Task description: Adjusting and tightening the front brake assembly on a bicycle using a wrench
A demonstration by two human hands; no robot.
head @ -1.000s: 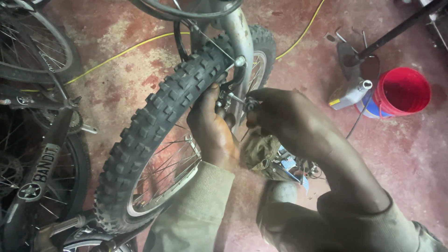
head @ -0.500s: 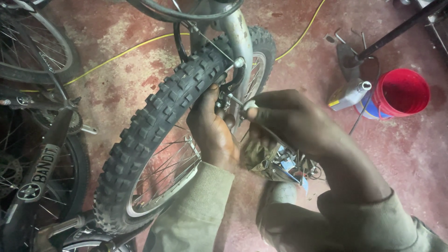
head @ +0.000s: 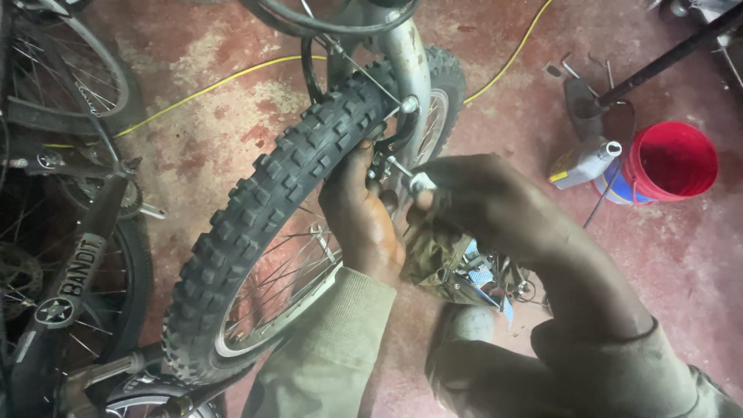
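A bicycle wheel with a knobbly black tyre runs diagonally through the head view, held in a silver fork. My left hand grips the black brake arm beside the tyre. My right hand pinches a small silver tool on the brake's bolt, just right of the left hand. Both forearms wear olive sleeves. The fingertips hide the exact contact point.
Another black bicycle lies at the left. A yellow cable crosses the red-stained concrete floor. At the right stand a red bucket, a white bottle and a dark metal stand. Small metal parts lie under my hands.
My right hand has shifted slightly down and left along the brake bolt with the tool. The left hand keeps its hold on the brake arm.
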